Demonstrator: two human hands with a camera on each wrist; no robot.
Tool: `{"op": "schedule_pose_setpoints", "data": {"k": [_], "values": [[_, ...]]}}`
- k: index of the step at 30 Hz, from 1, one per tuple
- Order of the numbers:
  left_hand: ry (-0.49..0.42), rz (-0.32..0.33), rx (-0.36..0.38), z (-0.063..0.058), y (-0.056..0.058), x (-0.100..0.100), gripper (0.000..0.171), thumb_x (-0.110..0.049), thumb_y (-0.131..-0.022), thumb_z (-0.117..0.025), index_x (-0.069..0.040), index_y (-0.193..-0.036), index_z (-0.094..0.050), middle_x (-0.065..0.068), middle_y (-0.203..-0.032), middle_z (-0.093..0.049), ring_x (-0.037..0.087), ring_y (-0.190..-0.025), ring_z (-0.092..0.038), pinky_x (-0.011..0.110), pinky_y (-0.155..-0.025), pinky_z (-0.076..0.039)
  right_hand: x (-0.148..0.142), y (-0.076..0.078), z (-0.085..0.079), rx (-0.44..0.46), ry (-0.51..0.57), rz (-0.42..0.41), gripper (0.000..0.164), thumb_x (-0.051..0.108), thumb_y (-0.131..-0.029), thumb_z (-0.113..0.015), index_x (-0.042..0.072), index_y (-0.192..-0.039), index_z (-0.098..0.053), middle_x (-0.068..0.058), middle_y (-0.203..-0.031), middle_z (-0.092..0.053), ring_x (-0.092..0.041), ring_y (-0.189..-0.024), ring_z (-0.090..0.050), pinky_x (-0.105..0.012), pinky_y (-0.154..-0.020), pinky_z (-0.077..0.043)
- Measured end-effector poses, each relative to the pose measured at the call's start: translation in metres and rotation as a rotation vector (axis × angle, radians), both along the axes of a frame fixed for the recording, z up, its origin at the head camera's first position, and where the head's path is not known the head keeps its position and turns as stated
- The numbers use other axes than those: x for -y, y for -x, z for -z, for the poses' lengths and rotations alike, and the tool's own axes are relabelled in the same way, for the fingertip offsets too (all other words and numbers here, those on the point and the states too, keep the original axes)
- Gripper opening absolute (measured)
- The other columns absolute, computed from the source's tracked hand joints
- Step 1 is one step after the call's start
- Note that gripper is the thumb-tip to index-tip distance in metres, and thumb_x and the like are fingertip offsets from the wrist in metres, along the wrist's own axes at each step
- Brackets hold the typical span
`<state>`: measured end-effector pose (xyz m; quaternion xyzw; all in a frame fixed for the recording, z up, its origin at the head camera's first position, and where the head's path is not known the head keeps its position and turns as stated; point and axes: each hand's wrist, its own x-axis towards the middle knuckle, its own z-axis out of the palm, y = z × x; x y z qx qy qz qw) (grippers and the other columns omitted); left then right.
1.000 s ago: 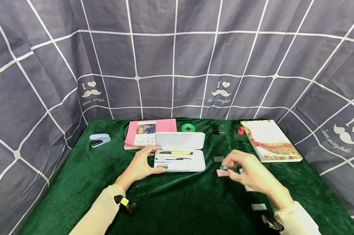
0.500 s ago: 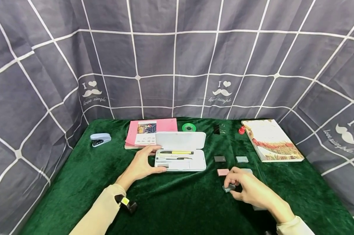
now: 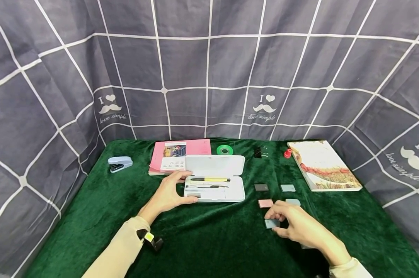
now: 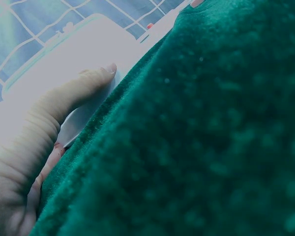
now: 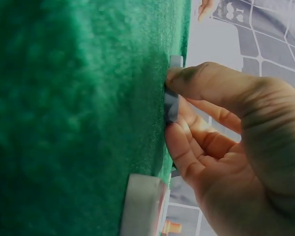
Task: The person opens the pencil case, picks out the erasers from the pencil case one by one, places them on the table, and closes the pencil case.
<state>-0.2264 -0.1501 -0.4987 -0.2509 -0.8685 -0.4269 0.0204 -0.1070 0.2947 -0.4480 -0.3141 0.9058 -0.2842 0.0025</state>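
In the head view, my left hand (image 3: 167, 193) holds the left end of an opened white pencil case (image 3: 235, 193), thumb at the front edge and fingers behind. A yellow-and-black pen (image 3: 211, 179) and thinner writing tools (image 3: 209, 187) lie in its tray. My right hand (image 3: 296, 224) pinches a small blue-grey eraser (image 3: 272, 224) flat on the cloth, thumb and fingertips at opposite edges, as the right wrist view also shows. Just behind it lie a pink eraser (image 3: 265, 203), a dark block (image 3: 261, 187) and two pale blue blocks, the nearer one (image 3: 293, 202) partly hidden by my hand.
Behind the case are a pink book (image 3: 199, 146) and a green tape roll (image 3: 225, 150). A stapler (image 3: 120, 163) stands far left. To the right lie a black binder clip (image 3: 258, 152), a red piece (image 3: 287, 153) and a white illustrated book (image 3: 326, 166). Green cloth (image 3: 202, 239) covers the table.
My right hand has moved toward the table's front with the blue-grey eraser and lowered it to the cloth in front of the pink one. My left hand has stayed on the pencil case.
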Motion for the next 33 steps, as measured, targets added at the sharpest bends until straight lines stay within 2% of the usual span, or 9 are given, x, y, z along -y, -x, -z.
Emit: {"op": "schedule_pose_setpoints", "data": {"k": [7,12,15,19,22,27,33], "values": [[-0.003,0.003,-0.002,-0.001,0.001,-0.002,0.087,-0.044,-0.079,-0.104,-0.017,-0.152,-0.064,0.006,-0.150,-0.066,0.030,-0.129,-0.071,0.051,-0.113,-0.059,0.000,0.002,-0.004,0.008,-0.028,-0.035,0.038,0.001,-0.085,-0.092,0.026,-0.109,-0.077,0.014,-0.096,-0.056,-0.002,-0.085,-0.054,-0.025,-0.070,-0.052],[0.001,0.006,0.000,-0.001,0.001,-0.002,0.087,-0.045,-0.079,-0.103,-0.017,-0.152,-0.064,0.006,-0.151,-0.065,0.030,-0.130,-0.070,0.051,-0.115,-0.058,0.003,0.010,-0.022,-0.031,-0.006,-0.041,0.035,0.007,-0.085,-0.096,0.020,-0.113,-0.079,0.011,-0.100,-0.068,-0.004,-0.088,-0.061,-0.028,-0.074,-0.058],[0.000,0.006,-0.005,0.000,0.001,-0.001,0.087,-0.045,-0.079,-0.103,-0.016,-0.152,-0.064,0.006,-0.151,-0.065,0.030,-0.131,-0.070,0.050,-0.114,-0.058,0.013,0.022,-0.039,-0.108,0.048,-0.012,0.036,0.006,-0.086,-0.096,0.020,-0.115,-0.079,0.013,-0.103,-0.073,-0.005,-0.089,-0.066,-0.030,-0.076,-0.061],[-0.009,0.006,-0.004,0.001,0.000,0.000,0.088,-0.044,-0.079,-0.104,-0.015,-0.152,-0.064,0.006,-0.151,-0.065,0.029,-0.131,-0.070,0.049,-0.114,-0.059,0.043,0.045,-0.064,-0.143,0.109,0.016,0.034,0.004,-0.090,-0.093,0.021,-0.116,-0.079,0.014,-0.105,-0.075,-0.008,-0.091,-0.071,-0.033,-0.080,-0.065],[-0.010,0.000,0.003,0.001,0.000,0.001,0.088,-0.043,-0.079,-0.104,-0.016,-0.152,-0.064,0.006,-0.150,-0.065,0.029,-0.131,-0.070,0.049,-0.114,-0.059,0.074,0.064,-0.075,-0.142,0.144,0.003,0.030,0.004,-0.093,-0.090,0.016,-0.119,-0.079,0.005,-0.109,-0.079,-0.014,-0.093,-0.075,-0.038,-0.083,-0.067],[-0.013,-0.008,0.007,0.002,0.001,0.001,0.089,-0.042,-0.077,-0.105,-0.017,-0.152,-0.064,0.005,-0.151,-0.065,0.030,-0.131,-0.070,0.049,-0.114,-0.059,0.126,0.093,-0.072,-0.109,0.208,-0.078,0.029,0.005,-0.096,-0.087,0.007,-0.124,-0.080,-0.007,-0.119,-0.081,-0.023,-0.098,-0.078,-0.042,-0.090,-0.067],[-0.010,-0.001,0.016,0.001,0.002,0.001,0.090,-0.045,-0.075,-0.106,-0.018,-0.151,-0.065,0.002,-0.150,-0.066,0.028,-0.132,-0.069,0.047,-0.114,-0.059,0.178,0.109,-0.055,0.005,0.198,-0.163,0.028,0.003,-0.098,-0.083,0.003,-0.126,-0.079,-0.010,-0.119,-0.080,-0.024,-0.103,-0.078,-0.038,-0.095,-0.066]]}}
